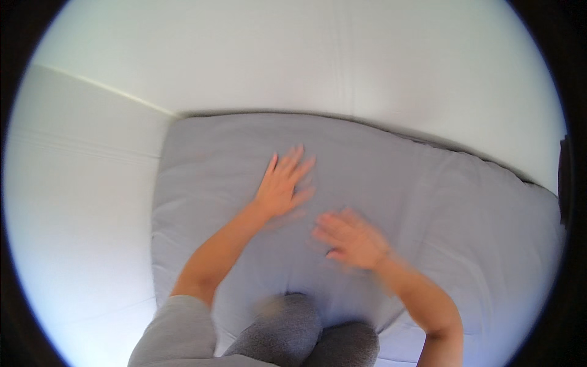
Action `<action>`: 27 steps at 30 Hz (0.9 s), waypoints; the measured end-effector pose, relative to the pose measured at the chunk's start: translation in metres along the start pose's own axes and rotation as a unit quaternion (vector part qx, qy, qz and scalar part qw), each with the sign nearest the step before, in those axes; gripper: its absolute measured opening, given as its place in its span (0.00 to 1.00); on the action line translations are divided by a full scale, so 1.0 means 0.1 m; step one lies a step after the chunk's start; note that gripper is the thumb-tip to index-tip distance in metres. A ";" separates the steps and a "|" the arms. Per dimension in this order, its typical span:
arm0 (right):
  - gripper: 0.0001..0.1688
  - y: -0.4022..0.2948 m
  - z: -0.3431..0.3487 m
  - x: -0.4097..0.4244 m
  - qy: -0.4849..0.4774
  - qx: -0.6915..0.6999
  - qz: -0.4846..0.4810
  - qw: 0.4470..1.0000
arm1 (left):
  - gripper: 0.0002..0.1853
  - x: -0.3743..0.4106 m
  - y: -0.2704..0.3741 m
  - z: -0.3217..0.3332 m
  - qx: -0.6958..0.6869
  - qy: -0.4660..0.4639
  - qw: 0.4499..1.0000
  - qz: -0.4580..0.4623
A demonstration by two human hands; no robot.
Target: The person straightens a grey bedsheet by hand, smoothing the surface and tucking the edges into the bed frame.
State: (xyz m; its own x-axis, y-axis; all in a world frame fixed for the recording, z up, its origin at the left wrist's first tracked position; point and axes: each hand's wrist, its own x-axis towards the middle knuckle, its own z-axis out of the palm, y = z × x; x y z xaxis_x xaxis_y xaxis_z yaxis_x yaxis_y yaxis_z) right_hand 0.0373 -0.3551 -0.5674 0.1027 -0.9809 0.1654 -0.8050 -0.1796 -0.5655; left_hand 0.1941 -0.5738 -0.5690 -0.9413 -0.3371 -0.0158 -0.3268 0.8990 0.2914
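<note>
A mattress in a smooth grey sheet point(348, 169) spreads out before me, with soft wrinkles toward its left edge and on its right half. Over its middle, my left hand point(279, 183) is palm down with fingers apart, holding nothing. Lower and to the right, my right hand point(353, 238) is blurred by motion, its fingers pointing left and no object in it. Both hands are at or just above the sheet; I cannot tell whether they touch it. The grey-clad knees point(293, 321) are at the near side of the mattress.
Behind the mattress stands a pale wall point(257, 55) with faint vertical lines, and a dark narrow gap runs along the bedding's far edge. Another pale wall point(82, 183) borders the left side. A dark object point(563, 181), too cut off to name, sits at the right rim.
</note>
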 end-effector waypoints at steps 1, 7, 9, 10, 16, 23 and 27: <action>0.27 0.11 -0.07 0.08 0.005 0.008 0.021 1.000 | 0.33 0.12 -0.05 -0.04 -0.044 0.064 0.994 -0.076; 0.28 0.72 -0.47 0.02 0.253 -0.202 0.318 0.891 | 0.30 -0.56 -0.36 -0.43 -0.077 0.199 0.940 -0.266; 0.30 0.27 -0.26 0.20 0.210 -0.155 0.238 0.936 | 0.29 -1.69 -1.03 -0.35 0.039 0.206 0.892 -0.399; 0.32 0.02 -0.05 0.33 0.185 -0.125 0.195 0.955 | 0.30 -2.10 -1.30 -0.39 0.065 0.187 0.853 -0.483; 0.36 -1.45 1.18 1.43 -0.028 0.031 -0.093 0.995 | 0.31 -2.53 -1.56 -0.12 0.140 0.173 0.715 -0.663; 0.31 -1.02 1.43 2.49 -0.022 -0.053 -0.130 0.990 | 0.30 -2.42 -1.56 -0.05 0.137 0.200 0.736 -0.632; 0.31 0.37 -0.02 1.68 0.123 -0.202 0.078 0.969 | 0.29 -2.41 -1.59 -0.15 0.154 0.196 0.744 -0.619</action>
State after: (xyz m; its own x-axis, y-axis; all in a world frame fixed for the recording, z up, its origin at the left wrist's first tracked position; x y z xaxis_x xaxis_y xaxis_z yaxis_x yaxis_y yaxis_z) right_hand 0.0239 -0.5265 -0.5585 -0.1414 -0.9375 0.3179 -0.9675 0.0627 -0.2452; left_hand 0.4742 -0.6395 -0.5976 0.1758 -0.9620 0.2089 -0.9843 -0.1687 0.0513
